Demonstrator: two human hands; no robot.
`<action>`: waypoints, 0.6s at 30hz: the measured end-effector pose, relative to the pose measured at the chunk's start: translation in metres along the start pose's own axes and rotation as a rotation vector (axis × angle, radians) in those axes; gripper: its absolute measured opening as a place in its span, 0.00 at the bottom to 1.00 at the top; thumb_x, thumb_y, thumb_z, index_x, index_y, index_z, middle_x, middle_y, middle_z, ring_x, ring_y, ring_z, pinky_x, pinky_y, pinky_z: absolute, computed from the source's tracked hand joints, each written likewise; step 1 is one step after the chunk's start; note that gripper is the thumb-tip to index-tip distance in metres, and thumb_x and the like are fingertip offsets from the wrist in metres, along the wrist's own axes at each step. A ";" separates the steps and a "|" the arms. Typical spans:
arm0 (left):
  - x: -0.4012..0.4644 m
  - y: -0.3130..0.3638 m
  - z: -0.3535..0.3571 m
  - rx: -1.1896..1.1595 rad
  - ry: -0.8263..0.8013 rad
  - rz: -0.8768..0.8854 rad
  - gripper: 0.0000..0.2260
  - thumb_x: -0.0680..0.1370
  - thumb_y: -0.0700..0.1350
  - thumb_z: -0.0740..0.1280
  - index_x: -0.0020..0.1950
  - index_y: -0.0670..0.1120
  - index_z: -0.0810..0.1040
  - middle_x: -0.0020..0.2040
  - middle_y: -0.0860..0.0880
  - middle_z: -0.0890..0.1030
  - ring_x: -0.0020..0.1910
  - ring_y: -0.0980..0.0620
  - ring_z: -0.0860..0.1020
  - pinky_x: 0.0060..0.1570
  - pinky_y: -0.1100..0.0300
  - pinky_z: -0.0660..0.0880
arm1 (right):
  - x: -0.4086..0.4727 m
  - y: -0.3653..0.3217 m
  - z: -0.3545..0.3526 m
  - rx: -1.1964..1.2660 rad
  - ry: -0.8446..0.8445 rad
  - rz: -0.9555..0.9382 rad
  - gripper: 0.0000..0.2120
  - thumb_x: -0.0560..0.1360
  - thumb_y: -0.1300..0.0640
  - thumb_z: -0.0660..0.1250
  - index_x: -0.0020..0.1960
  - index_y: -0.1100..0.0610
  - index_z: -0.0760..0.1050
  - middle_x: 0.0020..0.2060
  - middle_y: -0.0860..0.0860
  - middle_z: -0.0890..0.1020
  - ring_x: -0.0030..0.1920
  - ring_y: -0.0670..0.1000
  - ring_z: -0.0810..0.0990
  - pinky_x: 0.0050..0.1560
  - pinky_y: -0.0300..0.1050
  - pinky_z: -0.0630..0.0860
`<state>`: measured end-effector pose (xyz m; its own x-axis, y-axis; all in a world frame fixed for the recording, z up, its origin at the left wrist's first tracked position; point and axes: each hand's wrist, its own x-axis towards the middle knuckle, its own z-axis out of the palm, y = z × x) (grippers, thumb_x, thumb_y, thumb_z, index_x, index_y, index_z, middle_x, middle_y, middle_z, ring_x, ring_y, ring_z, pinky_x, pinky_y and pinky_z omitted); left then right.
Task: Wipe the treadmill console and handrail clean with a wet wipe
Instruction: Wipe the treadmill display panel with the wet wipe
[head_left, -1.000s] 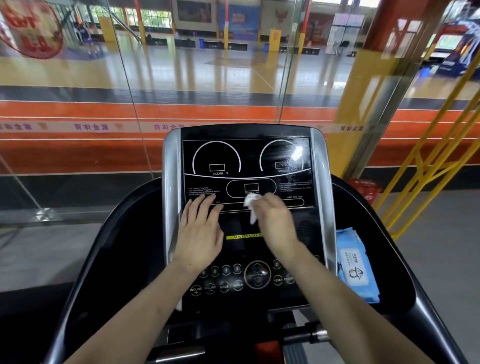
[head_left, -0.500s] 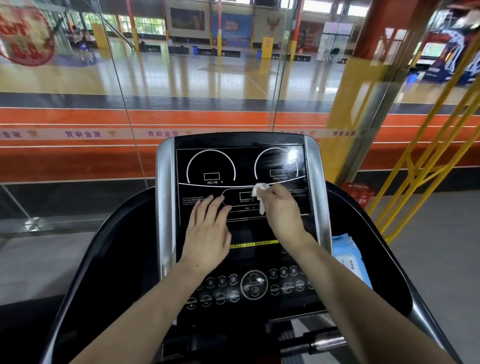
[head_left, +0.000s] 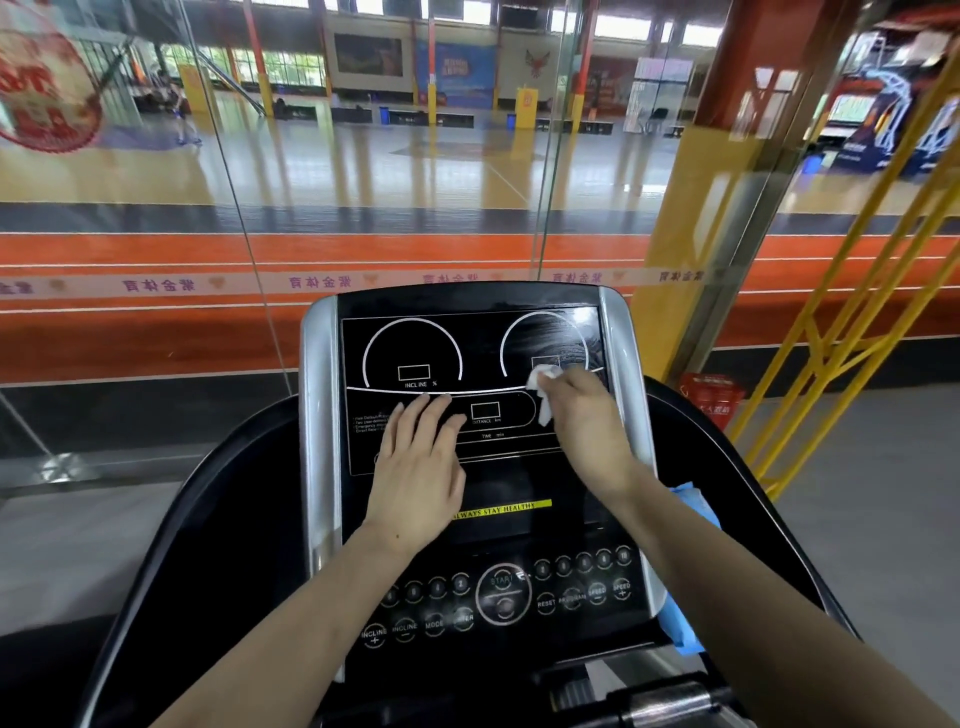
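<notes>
The black treadmill console (head_left: 467, 353) with silver side trims fills the middle of the view. My right hand (head_left: 584, 421) presses a crumpled white wet wipe (head_left: 544, 387) against the lower part of the right-hand dial, where wet streaks shine on the glass. My left hand (head_left: 423, 467) lies flat with fingers spread on the console's middle panel, left of the distance window. The curved black handrail (head_left: 202, 519) runs down both sides of the console.
A blue pack of wipes (head_left: 691, 587) lies in the right tray, partly hidden by my right forearm. A glass wall stands just beyond the console. Yellow railings (head_left: 857, 332) rise at the right, with a red box (head_left: 712, 395) on the floor.
My right hand has swept the wipe up and to the right, from the centre of the console onto the right dial. My left hand has stayed flat on the panel.
</notes>
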<state>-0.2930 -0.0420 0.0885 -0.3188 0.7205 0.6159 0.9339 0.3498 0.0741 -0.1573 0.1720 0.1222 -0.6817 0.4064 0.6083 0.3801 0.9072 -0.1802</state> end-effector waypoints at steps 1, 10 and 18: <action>0.000 0.000 0.000 0.001 0.006 -0.007 0.22 0.78 0.45 0.60 0.73 0.45 0.71 0.75 0.44 0.69 0.78 0.41 0.63 0.81 0.40 0.57 | 0.002 0.012 -0.003 -0.029 0.032 0.063 0.18 0.79 0.40 0.62 0.38 0.49 0.79 0.40 0.45 0.81 0.47 0.43 0.80 0.51 0.49 0.73; -0.001 -0.011 -0.004 0.038 -0.002 -0.030 0.22 0.78 0.46 0.59 0.73 0.45 0.71 0.75 0.44 0.69 0.78 0.41 0.64 0.79 0.39 0.60 | 0.078 0.022 -0.026 0.020 0.191 0.247 0.13 0.80 0.53 0.57 0.42 0.42 0.76 0.43 0.43 0.73 0.42 0.38 0.72 0.45 0.25 0.68; -0.005 -0.007 -0.006 0.024 -0.010 -0.027 0.22 0.77 0.44 0.62 0.72 0.44 0.73 0.74 0.43 0.71 0.77 0.40 0.66 0.79 0.38 0.61 | 0.046 0.028 -0.017 -0.007 0.192 0.263 0.11 0.75 0.71 0.62 0.45 0.60 0.81 0.40 0.52 0.77 0.40 0.45 0.73 0.40 0.39 0.68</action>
<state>-0.2971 -0.0512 0.0893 -0.3458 0.7161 0.6063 0.9207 0.3837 0.0720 -0.1671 0.2148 0.1587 -0.4294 0.5979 0.6768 0.5323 0.7730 -0.3451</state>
